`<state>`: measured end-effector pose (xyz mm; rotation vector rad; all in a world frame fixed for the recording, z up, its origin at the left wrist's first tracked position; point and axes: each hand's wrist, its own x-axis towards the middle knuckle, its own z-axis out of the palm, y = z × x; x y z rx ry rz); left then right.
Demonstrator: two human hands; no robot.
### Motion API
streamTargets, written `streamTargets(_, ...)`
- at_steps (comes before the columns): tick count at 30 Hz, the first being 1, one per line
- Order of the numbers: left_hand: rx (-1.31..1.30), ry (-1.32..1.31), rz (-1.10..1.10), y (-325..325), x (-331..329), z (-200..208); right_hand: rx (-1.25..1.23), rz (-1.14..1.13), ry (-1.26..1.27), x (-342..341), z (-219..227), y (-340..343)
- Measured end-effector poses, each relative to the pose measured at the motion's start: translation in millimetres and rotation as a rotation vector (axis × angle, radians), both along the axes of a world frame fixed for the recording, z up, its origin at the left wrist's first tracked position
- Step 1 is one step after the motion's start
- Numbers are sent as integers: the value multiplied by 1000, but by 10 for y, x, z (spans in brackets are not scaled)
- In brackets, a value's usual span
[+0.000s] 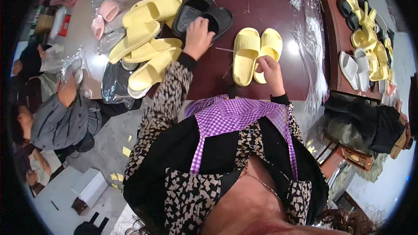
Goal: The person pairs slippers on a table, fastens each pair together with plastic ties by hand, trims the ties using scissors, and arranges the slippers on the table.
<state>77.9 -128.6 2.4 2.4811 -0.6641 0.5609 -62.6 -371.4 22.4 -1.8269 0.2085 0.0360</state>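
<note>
A pair of black slide sandals point(191, 15) lies toward the back of the dark red table, beside a yellow heap. My left hand point(199, 38) reaches onto this pair, its fingers curled at the near side of the black slides. In front of me and a little to the right, two yellow slide sandals point(246, 56) lie side by side, soles down, toes pointing away. My right hand point(271, 72) has its fingers closed at the heel of the right-hand yellow slide. That heel is partly covered by the hand.
Left of the black pair, several yellow slides point(150, 54) are piled over wrapped dark ones point(114, 80). Pink slides point(106, 13) lie farther left. Clear plastic strips point(312, 48) hang along the right side. Another table holds grey slides point(355, 67) and yellow ones. A person point(65, 117) works at left.
</note>
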Motion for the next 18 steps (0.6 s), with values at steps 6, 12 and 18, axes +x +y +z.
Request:
streamTargets(6, 375, 99, 86, -3, 872, -505, 575, -137, 376, 2, -15, 51)
streamTargets(12, 196, 320, 187, -359, 1127, -453, 441, 3, 252, 162, -216, 71)
streamTargets(18, -115, 361, 115, -1230, 739, -122, -156, 53, -190, 730, -200, 51)
